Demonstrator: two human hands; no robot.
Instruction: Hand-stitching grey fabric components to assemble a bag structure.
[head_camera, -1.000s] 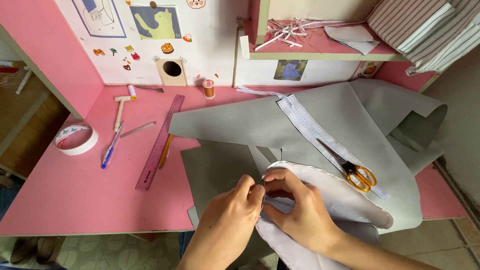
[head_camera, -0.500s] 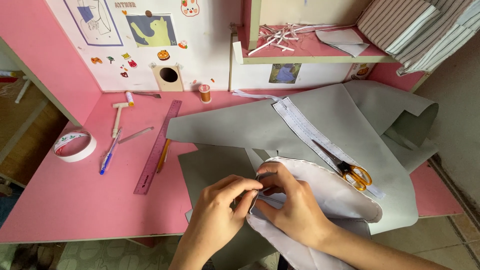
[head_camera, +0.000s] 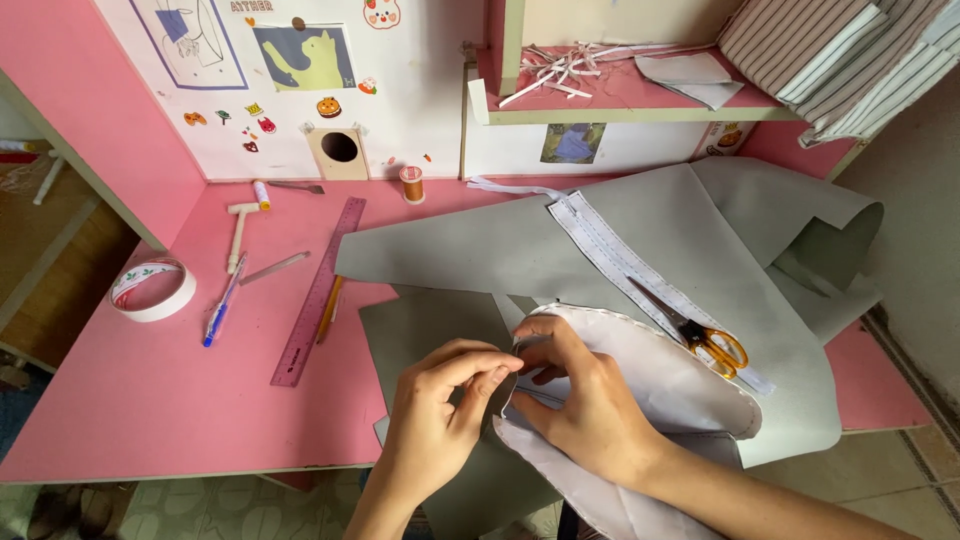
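My left hand (head_camera: 440, 405) and my right hand (head_camera: 580, 395) meet at the near edge of a pink desk (head_camera: 150, 410). Both pinch the curved edge of a white paper-like pattern piece (head_camera: 680, 385) that lies on grey fabric (head_camera: 480, 250). The fingertips of both hands touch at the piece's left rim. A smaller grey piece (head_camera: 425, 330) lies under my left hand. Orange-handled scissors (head_camera: 705, 340) rest on a long white strip (head_camera: 610, 255) just right of my right hand.
A purple ruler (head_camera: 318, 290), a pencil (head_camera: 331, 308), a blue pen (head_camera: 222, 312), a tape roll (head_camera: 152, 288), a small hammer-like tool (head_camera: 238, 228) and a thread spool (head_camera: 411, 183) lie at the left and back. A shelf (head_camera: 640, 105) holds paper scraps and striped cloth (head_camera: 830, 50).
My hands have shifted slightly along the white piece's edge, and my left fingers have closed tighter against my right. The view has tilted a little. Nothing else on the desk moved.
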